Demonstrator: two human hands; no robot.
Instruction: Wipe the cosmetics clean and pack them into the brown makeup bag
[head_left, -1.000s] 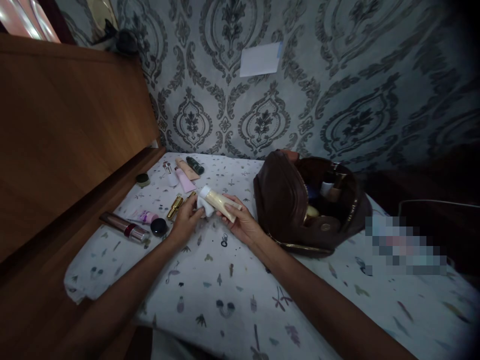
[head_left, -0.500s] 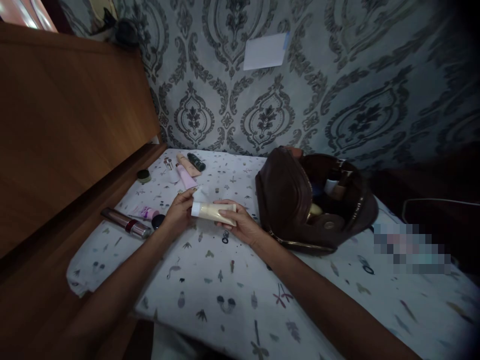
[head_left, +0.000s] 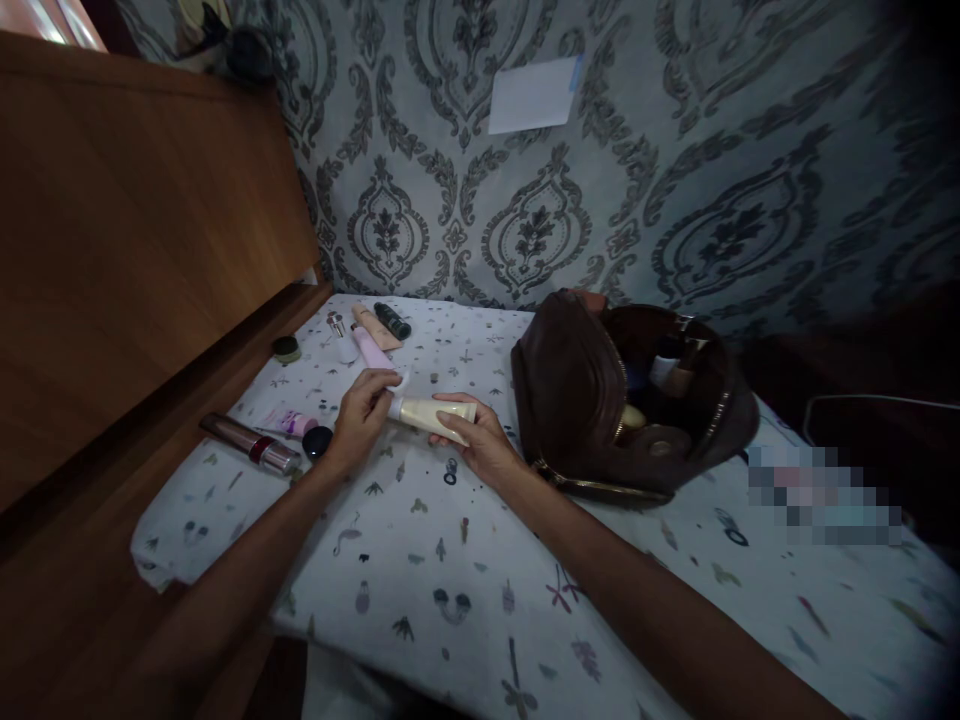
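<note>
A cream-coloured tube (head_left: 431,415) lies across the middle of the view, above a patterned white cloth (head_left: 442,540). My right hand (head_left: 480,432) grips its flat end, with the thumb on top. At its white cap end, my left hand (head_left: 365,408) has its fingers closed round the cap, which they largely cover. A small white piece (head_left: 401,382) sticks up beside the left fingertips; what it is I cannot make out. Just left of my left hand are a round black lid (head_left: 318,442) and a pink-and-white tube (head_left: 289,421).
An open brown bag (head_left: 570,400) with several items inside stands right of my hands. Behind them lie a lilac tube (head_left: 371,348), a peach tube (head_left: 377,328) and a dark green tube (head_left: 392,321). A brownish bottle (head_left: 251,445) and a wooden panel (head_left: 150,200) are at left.
My left hand has shifted over the tube's white cap, which showed uncovered before, and its fingers have closed round it. The right hand still holds the tube.
</note>
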